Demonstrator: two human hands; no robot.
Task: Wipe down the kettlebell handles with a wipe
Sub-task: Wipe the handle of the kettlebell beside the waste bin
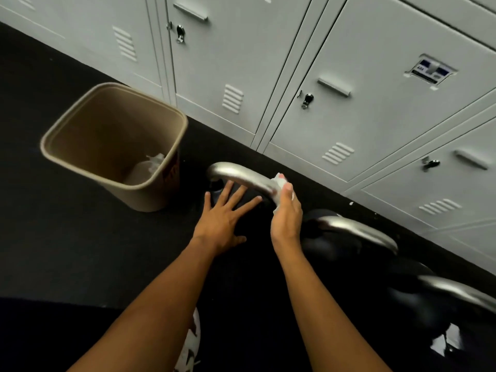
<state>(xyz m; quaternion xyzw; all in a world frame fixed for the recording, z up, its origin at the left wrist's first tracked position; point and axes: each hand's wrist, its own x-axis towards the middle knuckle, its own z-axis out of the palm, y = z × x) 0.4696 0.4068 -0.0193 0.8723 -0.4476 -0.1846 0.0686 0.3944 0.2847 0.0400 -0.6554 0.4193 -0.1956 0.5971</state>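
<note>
Head view, left hand: I see my left hand (224, 218) spread flat, fingers straight and apart, and it presses on the dark kettlebell body (216, 187) to steady it, I think.
Head view, right hand: my right hand (285, 218) curls around the white wipe (280, 185) and pinches it onto the metal.
Head view, wipe place: the wipe is under my right thumb, wrapped on the right end of the first handle (239, 171), which arches just above my left fingertips.
Head view, done: I judge the wiping of this first handle is under way. How much of the arch is already clean, I cannot tell.
Head view, left to do: the second handle (359, 229) lies just right of my right wrist and the third handle (456, 291) further right, near my right forearm. No wipe touches them, so I count them as waiting.
Head view, bin: a beige bin (102, 135) stands left of my left hand, with crumpled white pieces (151, 163) inside, maybe used wipes.
Head view, background: grey lockers (362, 49) stand beyond both hands.
</note>
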